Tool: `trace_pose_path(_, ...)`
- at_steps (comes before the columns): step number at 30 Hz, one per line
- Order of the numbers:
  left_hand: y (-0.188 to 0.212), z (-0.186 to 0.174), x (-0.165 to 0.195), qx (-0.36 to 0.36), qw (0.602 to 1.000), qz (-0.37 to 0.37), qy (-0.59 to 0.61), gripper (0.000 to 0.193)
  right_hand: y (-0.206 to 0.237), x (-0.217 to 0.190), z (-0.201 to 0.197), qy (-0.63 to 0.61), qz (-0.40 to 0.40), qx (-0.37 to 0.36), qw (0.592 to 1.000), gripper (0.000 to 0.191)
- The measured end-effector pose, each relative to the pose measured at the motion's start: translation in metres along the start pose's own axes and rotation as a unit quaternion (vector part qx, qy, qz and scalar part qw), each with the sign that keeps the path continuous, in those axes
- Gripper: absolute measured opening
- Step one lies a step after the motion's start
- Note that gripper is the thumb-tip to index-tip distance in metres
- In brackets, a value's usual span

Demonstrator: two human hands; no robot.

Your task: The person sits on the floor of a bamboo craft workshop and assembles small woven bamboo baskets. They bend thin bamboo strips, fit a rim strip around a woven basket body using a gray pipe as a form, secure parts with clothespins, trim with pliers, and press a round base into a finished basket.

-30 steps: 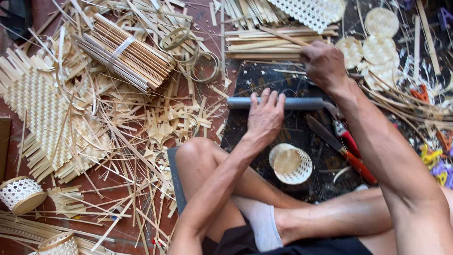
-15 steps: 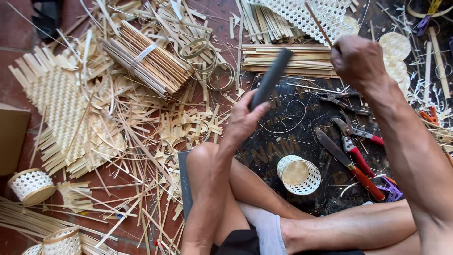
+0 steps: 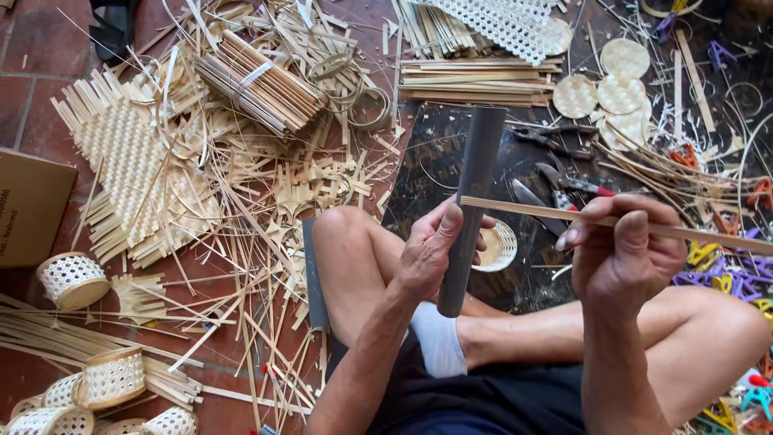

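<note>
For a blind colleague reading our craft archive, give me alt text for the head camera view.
A seated person's left hand grips a grey tube upright while the right hand lays a thin bamboo strip across it. Around them lie loose bamboo strips, a woven mat, small woven baskets and red-handled pliers on a dark mat.

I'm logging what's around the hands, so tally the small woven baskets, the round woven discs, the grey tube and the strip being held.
Woven baskets: 6
Woven discs: 4
Grey tube: 1
Strip: 1
Total: 12
</note>
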State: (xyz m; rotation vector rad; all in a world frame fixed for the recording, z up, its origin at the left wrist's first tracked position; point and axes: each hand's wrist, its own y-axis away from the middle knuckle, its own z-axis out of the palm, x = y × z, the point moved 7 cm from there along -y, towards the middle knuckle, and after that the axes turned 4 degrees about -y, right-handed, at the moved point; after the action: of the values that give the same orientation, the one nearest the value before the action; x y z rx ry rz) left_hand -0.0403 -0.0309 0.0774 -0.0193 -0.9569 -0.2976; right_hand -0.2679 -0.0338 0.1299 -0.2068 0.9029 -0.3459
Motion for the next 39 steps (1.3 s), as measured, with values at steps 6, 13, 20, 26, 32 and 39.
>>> trace_pose_path(6, 0.014, 0.016, -0.013, 0.040, 0.997, -0.016, -0.063, 0.059, 0.036, -0.022, -0.005, 0.032, -0.037, 0.015, 0.999, 0.028)
trace_pose_path(13, 0.023, 0.009, -0.041, 0.054, 0.997, -0.045, 0.011, 0.046, 0.069, -0.070, 0.020, 0.124, -0.046, 0.008, 0.991, 0.041)
trace_pose_path(20, 0.042, 0.030, -0.052, -0.040, 0.987, -0.071, 0.139, 0.046, 0.105, -0.092, -0.010, 0.139, -0.029, 0.084, 0.986, 0.038)
trace_pose_path(26, 0.062, 0.071, -0.032, -0.205, 0.973, -0.085, 0.069, 0.048, 0.041, 0.014, -0.047, -0.209, 0.307, 0.146, 0.917, 0.026)
trace_pose_path(32, 0.069, 0.085, 0.003, -0.301, 0.883, -0.130, -0.334, 0.047, -0.027, 0.026, 0.040, 0.096, 0.479, -0.227, 0.842, 0.025)
trace_pose_path(39, 0.076, 0.113, 0.032, -0.273, 0.851, 0.030, -0.447, 0.040, -0.034, 0.017, 0.056, 0.301, 0.438, -0.266, 0.804, 0.029)
